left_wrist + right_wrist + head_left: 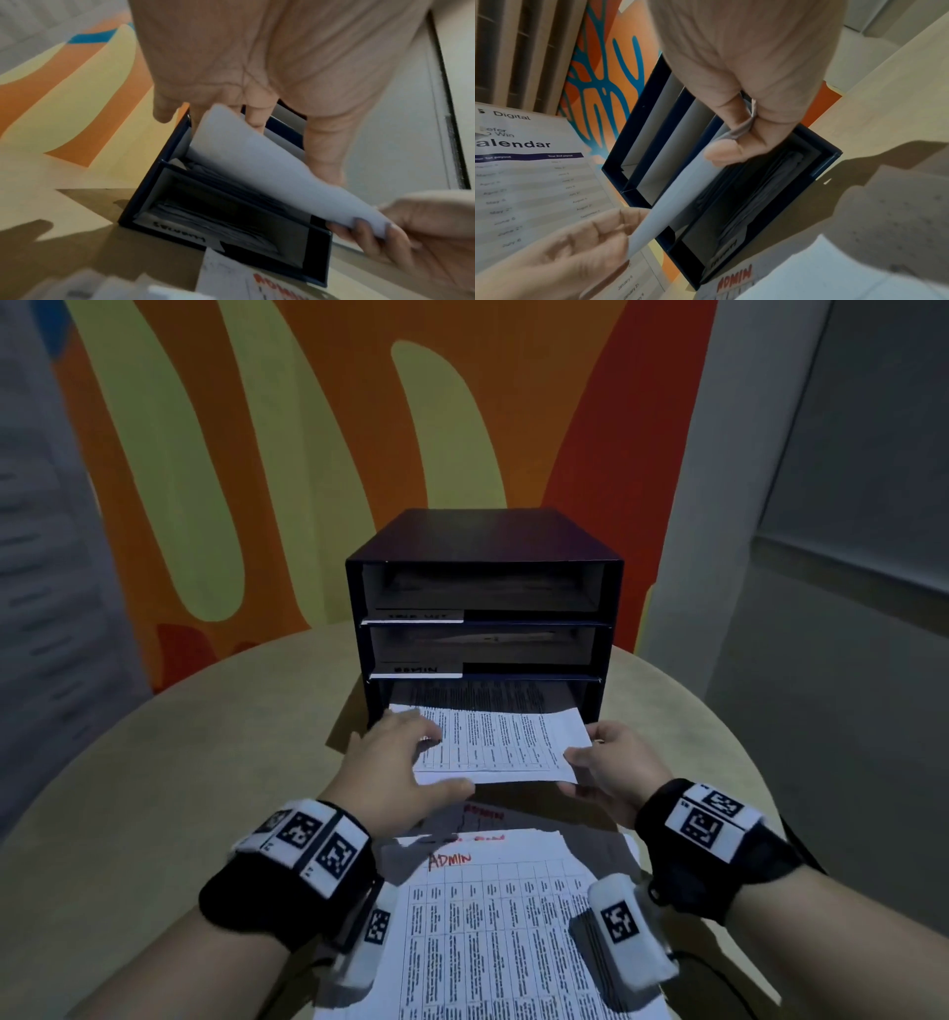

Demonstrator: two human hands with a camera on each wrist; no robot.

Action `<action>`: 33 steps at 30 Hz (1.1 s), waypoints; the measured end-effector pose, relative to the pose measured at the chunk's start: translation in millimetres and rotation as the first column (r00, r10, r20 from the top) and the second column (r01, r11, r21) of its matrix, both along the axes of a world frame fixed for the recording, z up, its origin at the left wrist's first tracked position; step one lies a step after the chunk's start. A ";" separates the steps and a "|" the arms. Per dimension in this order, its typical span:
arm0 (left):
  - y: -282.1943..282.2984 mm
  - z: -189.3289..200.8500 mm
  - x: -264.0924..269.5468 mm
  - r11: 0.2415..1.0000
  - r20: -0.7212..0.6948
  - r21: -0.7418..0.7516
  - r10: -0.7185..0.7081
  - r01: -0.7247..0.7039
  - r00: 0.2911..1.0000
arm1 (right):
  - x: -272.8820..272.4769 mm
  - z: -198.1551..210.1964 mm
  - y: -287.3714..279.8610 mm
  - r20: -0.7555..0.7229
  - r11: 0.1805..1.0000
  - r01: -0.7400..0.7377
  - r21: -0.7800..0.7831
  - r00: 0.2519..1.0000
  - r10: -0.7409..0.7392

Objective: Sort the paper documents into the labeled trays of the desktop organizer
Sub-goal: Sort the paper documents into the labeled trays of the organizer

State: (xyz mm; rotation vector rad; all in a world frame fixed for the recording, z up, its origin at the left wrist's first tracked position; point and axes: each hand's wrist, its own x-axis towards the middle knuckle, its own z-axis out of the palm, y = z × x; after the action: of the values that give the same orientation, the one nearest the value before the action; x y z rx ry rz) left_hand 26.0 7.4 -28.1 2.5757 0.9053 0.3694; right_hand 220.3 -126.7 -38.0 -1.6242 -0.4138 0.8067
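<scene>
**Sheet at the mouth of the bottom tray**

Printed sheet (500, 739) held level at the front of the dark organizer (482, 608), far edge over the lip of the bottom tray (482, 693), near edge out over the bench (128, 762). Gripped on both sides: left hand (395, 762) spread across the left edge, fingers (411, 719) laid flat on top and thumb along the near edge; right hand (613, 770) pinching the right corner, thumb on top, fingers curled beneath. From the right wrist view, the same pinch seen close: paper clamped between thumb and forefinger, sheet bowed downward towards the other hand. From the left wrist view, sheet (270, 168) curving from left fingertips to the right hand's grip.

More printed pages already lying inside the bottom tray. Two trays above, each with a white label strip on its left front; lettering too dim to read with certainty.

Nearer the body, a stack of papers (493, 932) on the bench, top page a table headed "ADMIN" in red. Behind the organizer, a wall (308, 454) painted orange and yellow. Black bands with square printed markers around both wrists. In the right wrist view, a calendar poster (531, 182) at the left.
</scene>
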 end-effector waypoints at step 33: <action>23.1 1.6 56.8 0.938 0.037 0.330 -0.122 0.103 0.992 | -1.1 13.9 54.4 0.766 0.784 -0.004 -0.620 0.213 0.607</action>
State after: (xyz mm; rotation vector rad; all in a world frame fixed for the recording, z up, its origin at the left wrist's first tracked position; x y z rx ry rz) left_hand 82.8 30.5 -26.6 2.8851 0.7222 0.6021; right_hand 219.2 -72.3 -24.1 -2.4947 -1.6170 0.0322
